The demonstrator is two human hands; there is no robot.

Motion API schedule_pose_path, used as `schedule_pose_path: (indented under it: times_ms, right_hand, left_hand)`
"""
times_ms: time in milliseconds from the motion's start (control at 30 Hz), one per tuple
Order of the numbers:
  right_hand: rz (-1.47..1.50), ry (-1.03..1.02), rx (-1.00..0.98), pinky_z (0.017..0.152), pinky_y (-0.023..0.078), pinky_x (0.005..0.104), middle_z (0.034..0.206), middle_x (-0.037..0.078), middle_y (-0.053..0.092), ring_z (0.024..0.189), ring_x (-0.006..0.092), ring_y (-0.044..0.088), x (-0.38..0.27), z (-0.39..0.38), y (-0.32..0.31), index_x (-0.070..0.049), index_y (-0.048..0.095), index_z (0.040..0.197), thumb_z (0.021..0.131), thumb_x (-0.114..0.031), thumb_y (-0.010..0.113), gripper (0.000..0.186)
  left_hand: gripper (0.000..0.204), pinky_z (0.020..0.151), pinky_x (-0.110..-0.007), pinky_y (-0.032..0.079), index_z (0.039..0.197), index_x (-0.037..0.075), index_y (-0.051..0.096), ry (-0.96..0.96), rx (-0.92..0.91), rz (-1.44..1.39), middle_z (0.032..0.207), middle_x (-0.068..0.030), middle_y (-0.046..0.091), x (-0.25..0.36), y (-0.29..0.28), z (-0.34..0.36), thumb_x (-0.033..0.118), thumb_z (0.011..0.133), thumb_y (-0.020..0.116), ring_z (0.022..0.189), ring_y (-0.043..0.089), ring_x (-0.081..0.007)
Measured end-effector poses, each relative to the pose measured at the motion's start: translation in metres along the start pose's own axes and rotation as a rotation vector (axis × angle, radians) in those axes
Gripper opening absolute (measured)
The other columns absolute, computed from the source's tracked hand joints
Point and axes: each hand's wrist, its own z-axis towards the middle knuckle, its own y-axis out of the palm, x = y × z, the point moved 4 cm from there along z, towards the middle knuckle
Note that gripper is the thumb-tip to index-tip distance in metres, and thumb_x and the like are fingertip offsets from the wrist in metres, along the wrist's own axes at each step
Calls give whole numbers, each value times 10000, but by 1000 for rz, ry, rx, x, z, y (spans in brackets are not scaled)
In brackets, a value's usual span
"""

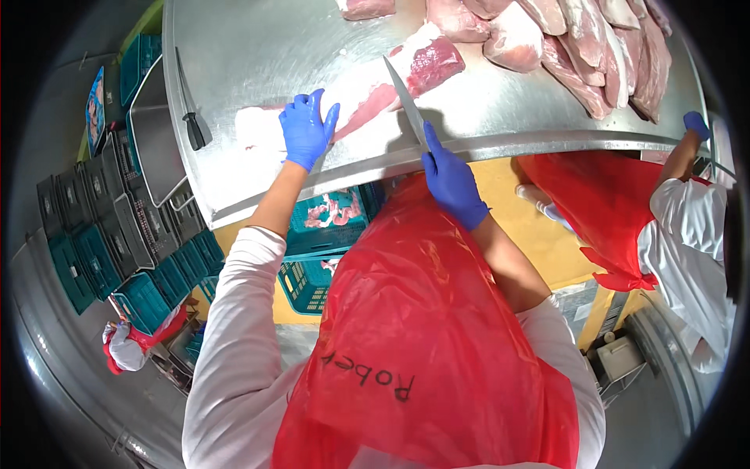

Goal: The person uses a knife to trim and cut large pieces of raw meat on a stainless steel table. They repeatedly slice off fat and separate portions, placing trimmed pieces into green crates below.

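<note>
Long, uneven cut of meat (375, 105), deep red streaked with white at the thick end, pinker along the thin middle, almost wholly white with fat at the flat end. Moist and soft in look, with ragged edges. Laid on a table (234, 70) of scuffed steel, shiny under the glare, with a straight rim on the near side of the left fingers. Under the blue-gloved left hand (306, 129), pale fat, showing out past the little-finger side; past the thumb, pink flesh running on toward the thick end, ahead of the right fingertips. On the left, fingers a little apart and thumb spread wide, laid over the fat without gripping. In the blue-gloved right hand (457, 184), fingers wrapped around a knife (406, 105), with a long, tapering metal blade reaching forward from them across the meat; cannot tell of any contact with the flesh. Well to the left of the left fingers, a 2nd knife (194, 129) with a black handle. Ahead and right of the right fingers, a pile (590, 47) of thick, rounded, pale pink cuts. Below the left fingers, under the table, a teal plastic crate (324, 241) with pinkish scraps (334, 211) inside.
</note>
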Motion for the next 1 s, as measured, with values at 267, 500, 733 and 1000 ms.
schedule_pose_path:
  times_ms: [267,500,733,1000]
  right_hand:
    - [-63,-399,222,690,521,500,924,237,658,783,413,654,-19,139,17,-167,300,1553,989,-160,489,595]
    - [-84,-7,-38,758,511,470,1011,304,646,880,448,656,-4,-27,8,-144,346,1548,1012,-176,512,562]
    - [227,173,-37,657,511,430,856,278,632,693,392,652,-1,-74,-43,-139,374,1538,971,-135,582,604]
    - [318,111,99,599,459,463,700,220,573,628,396,591,-18,-31,-21,-180,344,1556,981,-182,564,616]
  left_hand:
    - [475,842,-491,433,1182,114,622,2,115,4,1103,-138,614,1,4,-18,472,874,673,992,594,-331]
    - [434,843,-493,435,1150,115,627,-73,22,39,1076,-143,607,-8,9,-4,476,910,617,989,596,-331]
    - [346,890,-479,455,1158,139,645,180,282,-165,1108,-133,624,12,-7,22,351,885,631,1034,601,-320]
    - [311,890,-440,506,1114,106,657,428,-504,-234,1053,-135,626,67,0,93,258,843,673,1006,622,-350]
